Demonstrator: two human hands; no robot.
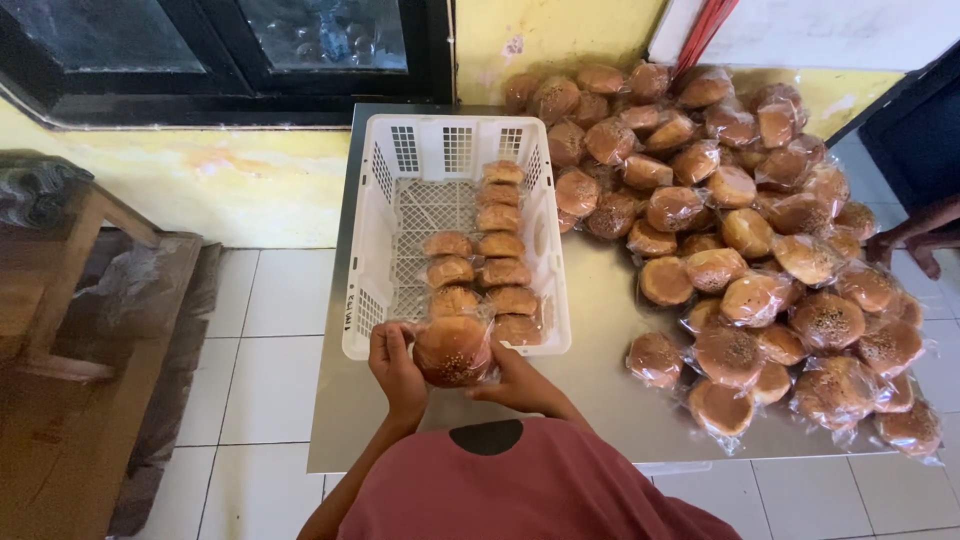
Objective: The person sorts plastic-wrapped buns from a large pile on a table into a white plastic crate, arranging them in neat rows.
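1. Currently both of my hands grip one wrapped bun (453,350) at the near rim of the white plastic crate (372,170). Left hand (397,368) clasps its left side, right hand (517,380) cups it from the right and beneath.
2. Step in hand, by my reading: packing buns into the crate. Two short rows of wrapped buns (490,250) already lie along the crate's right half; the held one sits just at their near end, over the rim.
3. Next move would likely call for lifting it clear of the rim and laying it flat beside the nearest buns without crushing the wrap.
4. Room: the crate's left half shows bare lattice floor, plenty of space there. The walls are tall, so entry is from above.
5. Edges: the crate sits near the steel table's (600,330) left and front edges. The loose pile of wrapped buns (760,250) crowds the right side, some close to the front edge.
6. Another person's hand (915,240) rests at far right, well apart.
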